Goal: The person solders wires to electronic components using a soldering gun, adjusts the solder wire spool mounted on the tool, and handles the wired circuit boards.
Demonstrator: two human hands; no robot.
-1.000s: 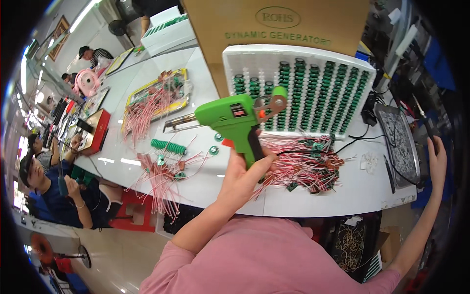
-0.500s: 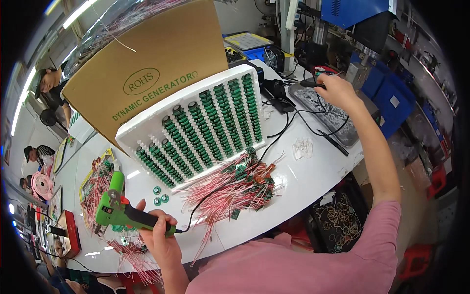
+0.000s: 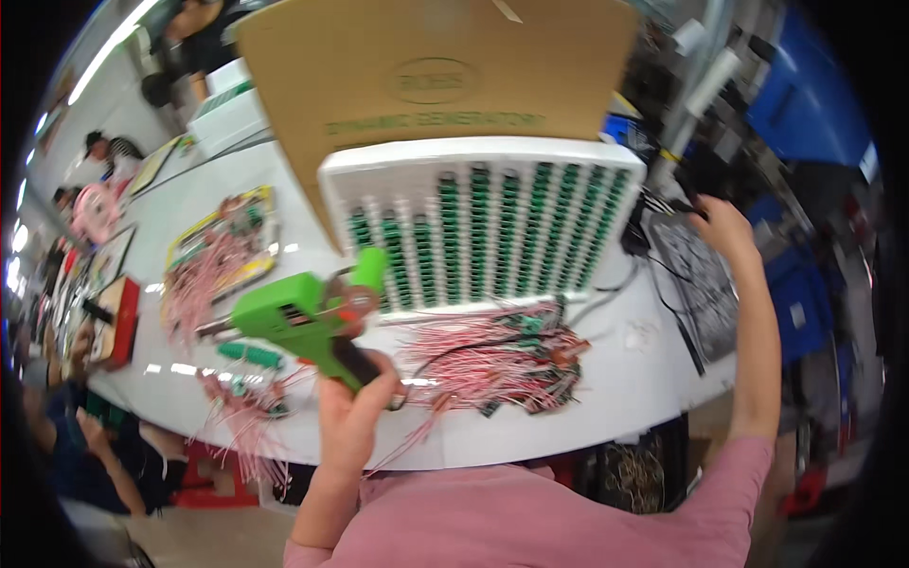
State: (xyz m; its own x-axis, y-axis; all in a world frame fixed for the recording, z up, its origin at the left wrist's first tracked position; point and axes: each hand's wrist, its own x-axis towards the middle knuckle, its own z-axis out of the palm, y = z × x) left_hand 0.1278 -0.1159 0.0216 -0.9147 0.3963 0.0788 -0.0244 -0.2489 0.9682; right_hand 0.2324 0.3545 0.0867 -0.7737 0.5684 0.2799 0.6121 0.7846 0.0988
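Note:
My left hand (image 3: 352, 409) grips the black handle of a green glue gun (image 3: 295, 317) and holds it up above the white table (image 3: 615, 379), nozzle to the left. Its black cord trails right over a pile of red and white wires with small green boards (image 3: 497, 360). Behind the pile a white foam tray (image 3: 478, 232) holds rows of green parts. My right hand (image 3: 721, 222) reaches far right, fingers closed on something dark by a black cable (image 3: 636, 237); what it holds is too blurred to tell.
A large cardboard sheet (image 3: 436, 80) stands behind the tray. More wire bundles (image 3: 213, 260) lie on the left of the table, a dark patterned mat (image 3: 696, 275) at the right edge. Other people (image 3: 57, 417) sit at the left. Blue bins (image 3: 805, 104) stand right.
My head turned back toward the tray. The left hand lifted the glue gun from low left up to the tray's front. The right hand stays stretched to the far right.

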